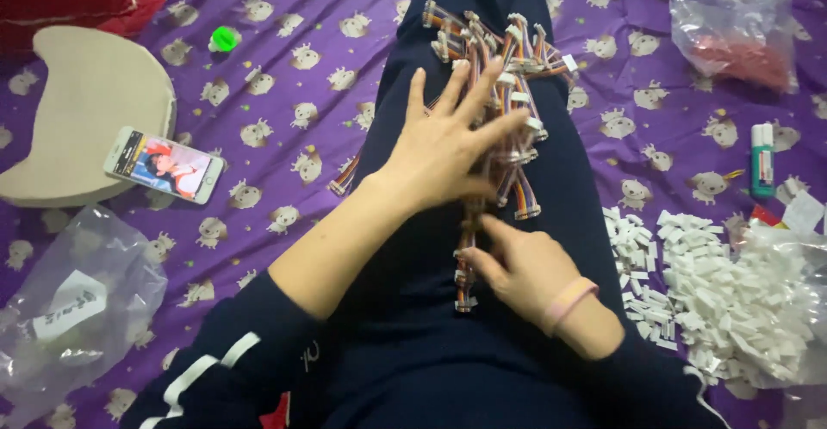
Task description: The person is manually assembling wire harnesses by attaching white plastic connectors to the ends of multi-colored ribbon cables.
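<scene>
A heap of multicoloured ribbon cables with white connectors lies along my dark-trousered leg. My left hand lies flat on the heap, fingers spread, pressing the cables down. My right hand, with a pink band at the wrist, pinches a few cables at the heap's lower end between thumb and fingers. One loose cable hangs off the left side of my leg.
White plastic connector housings are piled at right, partly in a clear bag. A bag of red parts, a glue stick, a phone on a beige cushion, a green cap and an empty bag lie on the purple sheet.
</scene>
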